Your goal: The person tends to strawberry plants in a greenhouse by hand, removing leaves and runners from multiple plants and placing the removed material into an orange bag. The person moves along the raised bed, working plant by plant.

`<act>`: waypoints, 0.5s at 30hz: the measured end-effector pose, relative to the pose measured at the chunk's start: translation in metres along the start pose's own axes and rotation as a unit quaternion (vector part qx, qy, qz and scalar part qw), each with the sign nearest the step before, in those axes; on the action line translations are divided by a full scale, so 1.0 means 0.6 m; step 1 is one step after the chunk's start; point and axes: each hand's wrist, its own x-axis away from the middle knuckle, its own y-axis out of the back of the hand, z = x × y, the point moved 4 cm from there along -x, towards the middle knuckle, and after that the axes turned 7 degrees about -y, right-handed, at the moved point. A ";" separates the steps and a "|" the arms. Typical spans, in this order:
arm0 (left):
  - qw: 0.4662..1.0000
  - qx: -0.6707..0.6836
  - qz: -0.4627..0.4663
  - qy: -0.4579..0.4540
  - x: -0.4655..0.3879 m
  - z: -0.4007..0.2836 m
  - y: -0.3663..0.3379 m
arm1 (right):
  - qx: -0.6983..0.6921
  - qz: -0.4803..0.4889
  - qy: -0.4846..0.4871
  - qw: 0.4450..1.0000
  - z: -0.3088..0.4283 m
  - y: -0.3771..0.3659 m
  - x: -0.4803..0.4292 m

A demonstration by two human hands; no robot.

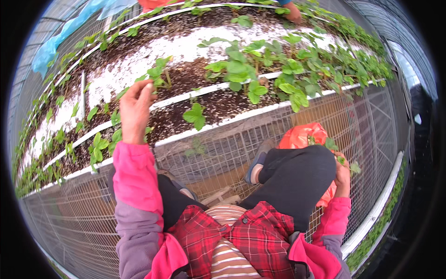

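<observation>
My left hand (136, 104) is raised over the white-edged planting bed, thumb and fingers drawn together beside a small strawberry plant (161, 73). Whether anything is pinched between those fingertips is hard to see. Down at the right, beside my bent knee, my right hand (343, 175) holds some picked green strawberry leaves (354, 167). Behind that knee sits a red-orange plastic bag (303, 134), partly hidden by my leg. Denser strawberry plants (240, 68) grow in the bed to the right of my left hand.
White strips (223, 123) edge the dark soil. Wire mesh (223, 153) lies below the bed, around my shoes (259, 157). Another person's hand (292, 13) reaches into the far side. Blue plastic sheeting (59, 40) hangs at far left. Another row of plants (379, 223) runs along the right.
</observation>
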 end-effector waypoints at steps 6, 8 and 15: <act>1.000 -0.025 -0.006 -0.010 0.031 0.020 0.059 | 0.464 -0.039 0.008 0.885 -0.191 -0.036 -0.090; 1.000 -0.009 0.016 -0.019 0.029 0.056 0.032 | 0.464 -0.068 0.096 0.878 -0.272 -0.005 -0.132; 0.998 -0.016 -0.024 -0.058 0.108 0.000 0.030 | 0.546 0.159 0.032 0.822 -0.192 -0.043 -0.136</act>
